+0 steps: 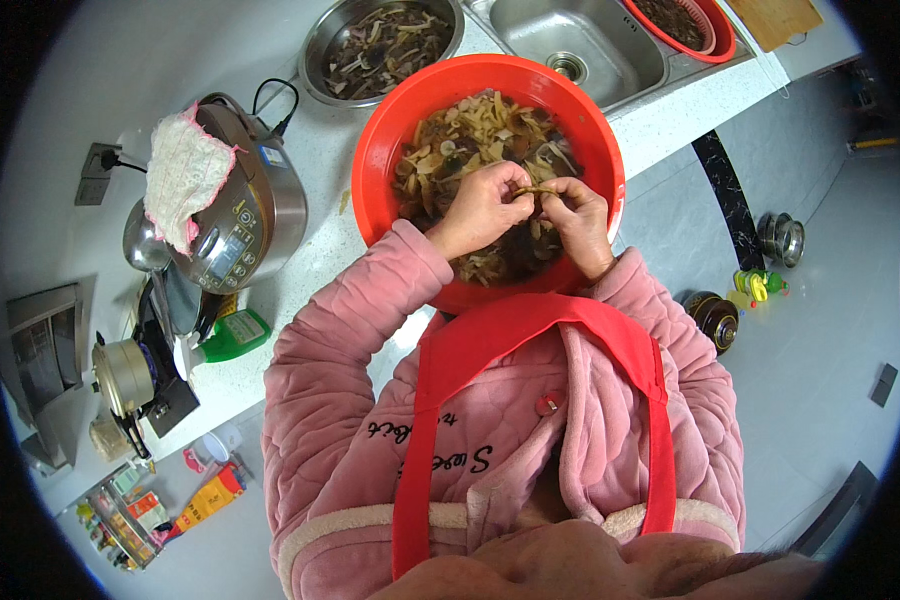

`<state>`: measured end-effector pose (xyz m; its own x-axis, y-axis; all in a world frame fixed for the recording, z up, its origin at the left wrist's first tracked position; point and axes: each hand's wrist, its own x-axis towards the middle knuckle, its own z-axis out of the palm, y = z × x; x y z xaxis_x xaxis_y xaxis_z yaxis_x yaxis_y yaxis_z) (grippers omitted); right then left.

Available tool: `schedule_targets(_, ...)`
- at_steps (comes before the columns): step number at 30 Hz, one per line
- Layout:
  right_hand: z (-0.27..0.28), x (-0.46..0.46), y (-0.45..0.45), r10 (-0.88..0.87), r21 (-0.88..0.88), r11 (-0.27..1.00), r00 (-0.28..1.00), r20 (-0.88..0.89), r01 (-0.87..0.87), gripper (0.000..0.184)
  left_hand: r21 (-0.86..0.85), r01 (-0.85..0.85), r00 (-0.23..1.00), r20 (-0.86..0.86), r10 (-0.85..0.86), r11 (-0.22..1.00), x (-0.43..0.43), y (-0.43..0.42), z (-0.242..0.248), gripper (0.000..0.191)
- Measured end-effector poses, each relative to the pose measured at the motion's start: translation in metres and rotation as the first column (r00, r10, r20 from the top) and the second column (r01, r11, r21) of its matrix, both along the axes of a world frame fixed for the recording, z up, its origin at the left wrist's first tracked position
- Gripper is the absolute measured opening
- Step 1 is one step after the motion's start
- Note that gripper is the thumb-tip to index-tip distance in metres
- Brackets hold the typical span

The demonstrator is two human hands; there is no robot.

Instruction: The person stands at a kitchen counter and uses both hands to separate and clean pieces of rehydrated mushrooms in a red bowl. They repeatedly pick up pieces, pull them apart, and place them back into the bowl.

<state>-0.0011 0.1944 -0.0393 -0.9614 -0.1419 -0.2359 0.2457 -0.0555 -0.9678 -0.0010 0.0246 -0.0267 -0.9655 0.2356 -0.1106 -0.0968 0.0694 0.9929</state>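
Note:
Both hands are over a large red plastic basin on the counter, close to my body. Between my left hand and my right hand runs a thin brownish strip; the fingertips of each hand pinch one end. Beneath them, pale yellow slices and darker brown pieces of soaked plant food lie in liquid in the basin. Their exact kind is hard to tell. My wrists partly cover the basin's near side.
Behind the basin are a steel bowl of similar pieces and a steel sink. A red basin with a colander sits right of the sink. To the left are a rice cooker under a cloth, a green bottle and a pot.

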Motion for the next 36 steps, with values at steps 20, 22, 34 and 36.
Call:
schedule_targets(20,0.011,0.0,0.001,0.078,0.1,0.993,0.99,-0.121,-0.067,0.012,-0.302,-0.041,0.951,-0.304,-0.055,0.952,-0.006,0.002,0.015,0.013)
schedule_targets(22,0.011,0.0,0.001,0.054,0.074,0.996,0.996,-0.069,-0.049,0.011,-0.29,-0.067,0.957,-0.289,-0.021,0.955,-0.006,0.005,0.013,0.012)
schedule_targets(34,0.009,-0.002,0.002,-0.098,-0.203,0.972,0.991,0.095,0.116,0.012,0.283,-0.182,0.979,0.138,0.148,0.942,0.005,0.007,0.005,0.012)
schedule_targets(36,0.012,0.001,0.001,-0.053,-0.135,0.99,0.998,-0.042,0.047,0.012,0.288,-0.122,0.985,0.156,0.079,0.95,0.006,0.002,0.005,0.013)
